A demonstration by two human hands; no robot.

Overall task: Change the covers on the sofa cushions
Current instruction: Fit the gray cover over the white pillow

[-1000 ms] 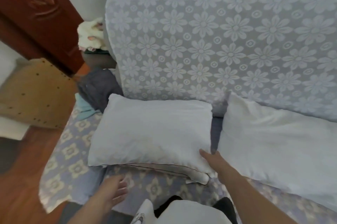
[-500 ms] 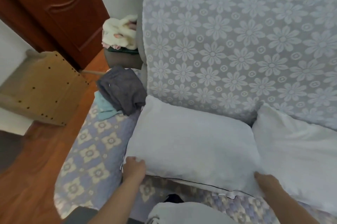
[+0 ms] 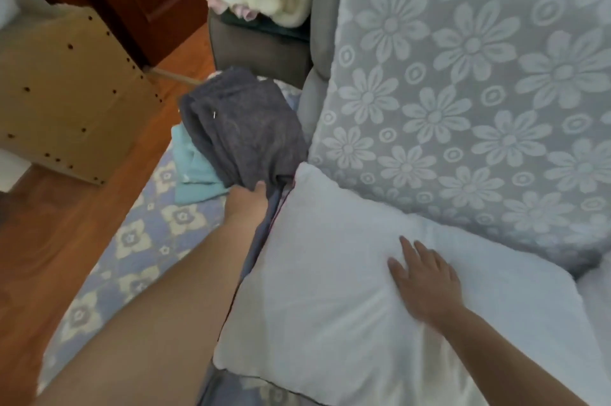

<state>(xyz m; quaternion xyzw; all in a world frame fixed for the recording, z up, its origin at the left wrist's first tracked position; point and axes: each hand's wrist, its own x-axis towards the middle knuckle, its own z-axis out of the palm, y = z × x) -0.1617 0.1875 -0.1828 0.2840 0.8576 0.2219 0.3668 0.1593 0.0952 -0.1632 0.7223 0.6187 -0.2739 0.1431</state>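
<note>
White cushions point(image 3: 330, 306), two; hands, two.

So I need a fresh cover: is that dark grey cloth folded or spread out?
Folded: the dark grey cloth sits bunched in layers atop a light blue cloth.

Two bare forearms, left hand point(image 3: 246, 204) and right hand point(image 3: 425, 280), seemingly no sleeves or jewellery.

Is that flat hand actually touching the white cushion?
Touching. In the head view the right hand lies flat, fingers spread, on top of the white cushion, with no gap showing and the fabric dimpled around it.
</note>
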